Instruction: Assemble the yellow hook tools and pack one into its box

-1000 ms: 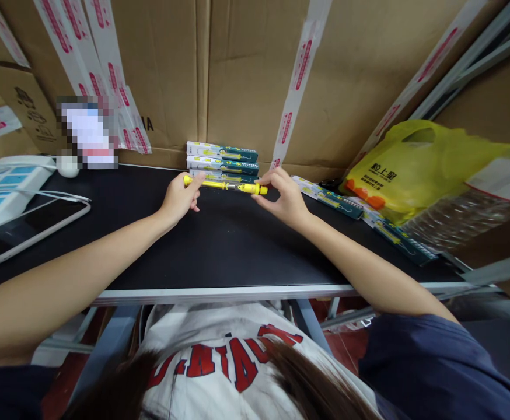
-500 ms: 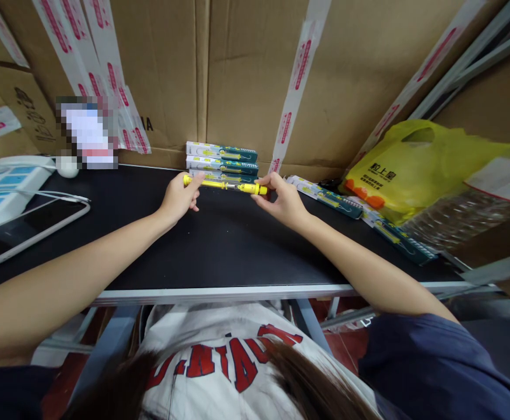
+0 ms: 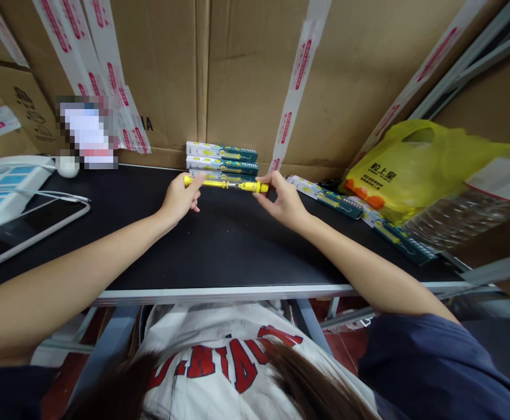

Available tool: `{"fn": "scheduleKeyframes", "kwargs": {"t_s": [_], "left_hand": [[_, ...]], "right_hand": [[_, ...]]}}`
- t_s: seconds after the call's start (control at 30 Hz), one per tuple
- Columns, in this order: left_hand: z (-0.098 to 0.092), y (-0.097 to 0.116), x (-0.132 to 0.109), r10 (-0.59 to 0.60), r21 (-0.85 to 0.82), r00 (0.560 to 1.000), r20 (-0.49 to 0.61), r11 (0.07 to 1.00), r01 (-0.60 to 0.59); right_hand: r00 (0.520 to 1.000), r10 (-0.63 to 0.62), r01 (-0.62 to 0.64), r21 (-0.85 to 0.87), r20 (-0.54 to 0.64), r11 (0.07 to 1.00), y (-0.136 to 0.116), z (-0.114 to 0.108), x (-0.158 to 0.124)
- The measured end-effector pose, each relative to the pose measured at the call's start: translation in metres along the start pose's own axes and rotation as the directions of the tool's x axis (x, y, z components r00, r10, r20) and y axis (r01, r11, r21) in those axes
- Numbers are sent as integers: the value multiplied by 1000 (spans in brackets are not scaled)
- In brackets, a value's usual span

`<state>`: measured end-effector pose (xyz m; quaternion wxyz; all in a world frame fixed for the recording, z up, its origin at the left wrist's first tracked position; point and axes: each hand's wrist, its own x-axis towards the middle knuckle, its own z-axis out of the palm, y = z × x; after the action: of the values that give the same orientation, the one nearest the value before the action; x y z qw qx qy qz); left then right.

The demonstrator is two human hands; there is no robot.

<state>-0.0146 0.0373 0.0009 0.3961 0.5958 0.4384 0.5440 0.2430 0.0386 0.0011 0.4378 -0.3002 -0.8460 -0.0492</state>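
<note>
- Head view: the yellow tube point(image 3: 233, 185) is spanning the gap between the two hands, its long axis running left to right, roughly parallel to the front edge point(image 3: 237, 294) of the tabletop point(image 3: 233, 251).
- The left hand point(image 3: 178, 199) is pinching the tube's left end, thumb resting on top and other fingers curling below.
- The right hand point(image 3: 286, 201) is pinching the right end between thumb and forefinger; how its remaining fingers are sitting, I cannot tell.
- Neither hand is lying nearer: each is touching its own end, leaving the middle uncovered.
- The stacked boxes point(image 3: 222, 158) are sitting just beyond the tube, limiting room on the far side, with the cardboard wall point(image 3: 246, 76) rising behind.
- A slanted box point(image 3: 327, 198) is lying beyond the right hand's outer side.
- The widest room is opening toward the body, between the forearms.
</note>
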Motion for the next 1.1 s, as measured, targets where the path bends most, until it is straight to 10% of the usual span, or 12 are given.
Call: {"fn": "scheduleKeyframes", "kwargs": {"t_s": [1.1], "left_hand": [[2, 1, -2, -40, -30, 996, -77, 999, 38]], "right_hand": [[994, -111, 112, -76, 26, 991, 2, -5, 1]]}}
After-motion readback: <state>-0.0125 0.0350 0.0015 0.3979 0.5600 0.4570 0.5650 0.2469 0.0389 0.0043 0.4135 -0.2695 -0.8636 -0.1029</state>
